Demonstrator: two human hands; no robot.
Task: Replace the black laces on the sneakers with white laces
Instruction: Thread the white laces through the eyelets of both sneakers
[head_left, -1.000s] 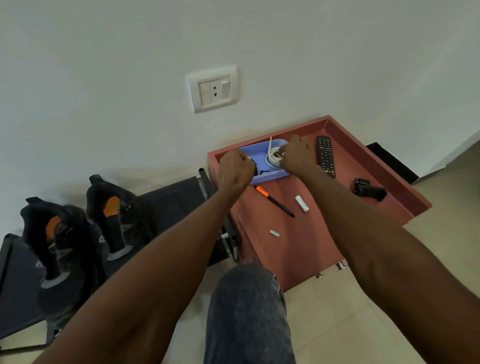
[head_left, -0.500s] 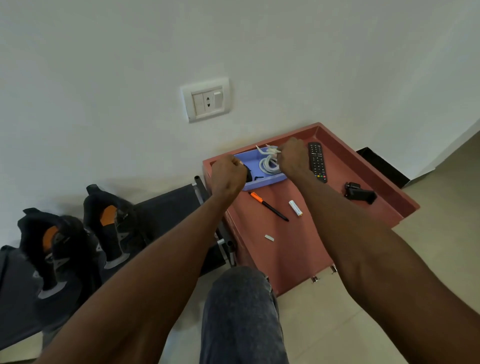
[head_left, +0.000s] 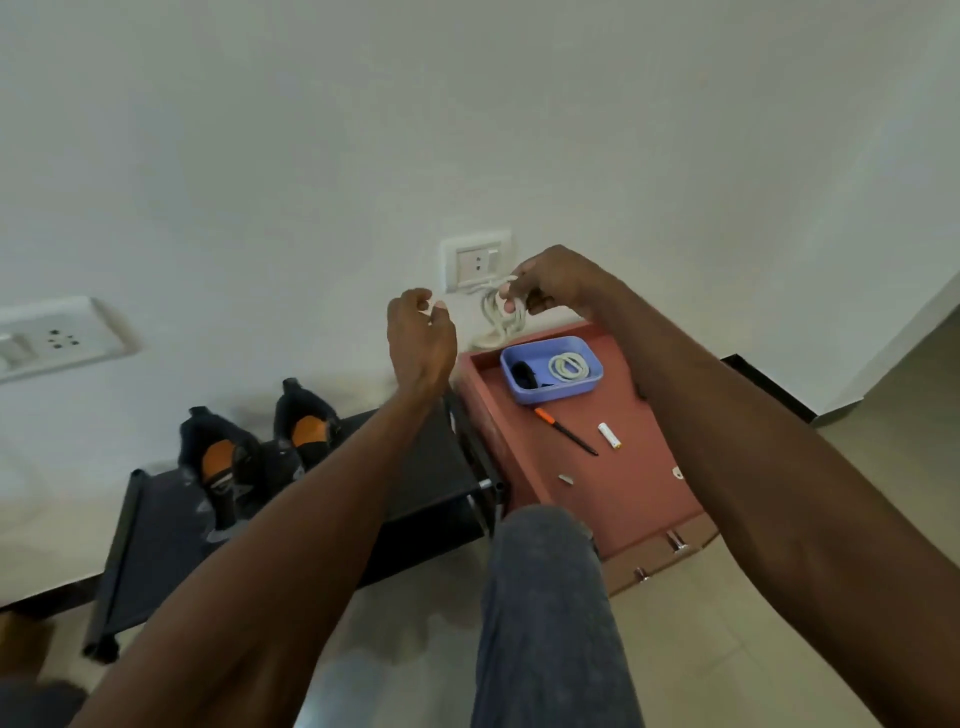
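Right hand (head_left: 558, 280): pinches coiled white lace (head_left: 500, 317) (hanging above the blue tray (head_left: 587, 387)).
Left hand (head_left: 421, 338): empty, fingers loose, apart.

Two bare forearms with no sleeves, left hand (head_left: 422, 332) and right hand (head_left: 558, 280) without rings or watch, one knee (head_left: 545, 561) in dark blue-grey speckled trousers, fabric slightly textured

Soft even light, slight motion blur, wide-angle edge bending
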